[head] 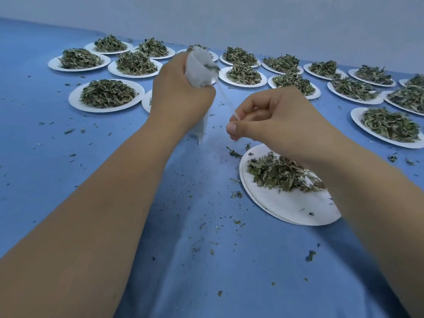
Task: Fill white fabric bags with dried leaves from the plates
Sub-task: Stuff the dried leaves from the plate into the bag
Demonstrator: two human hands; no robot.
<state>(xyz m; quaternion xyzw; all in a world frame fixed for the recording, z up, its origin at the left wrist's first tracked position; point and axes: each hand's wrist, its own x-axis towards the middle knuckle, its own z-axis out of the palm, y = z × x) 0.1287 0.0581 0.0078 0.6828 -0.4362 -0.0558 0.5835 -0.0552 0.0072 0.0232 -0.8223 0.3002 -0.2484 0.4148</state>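
White fabric bag (199, 67), raised over the middle of the counter (179, 249), mouth up, gripped round its body by the left hand (181, 97). Right hand (275, 118) pinches what appears to be its drawstring (226, 101). Light, limp cloth; best held near the mouth. Dried leaves (282, 173) crumble easily.

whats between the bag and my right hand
A thin white string runs from the bag, gripped by the left hand, to the right hand, which pinches it. Below it only blue cloth with leaf crumbs, seen in the head view.
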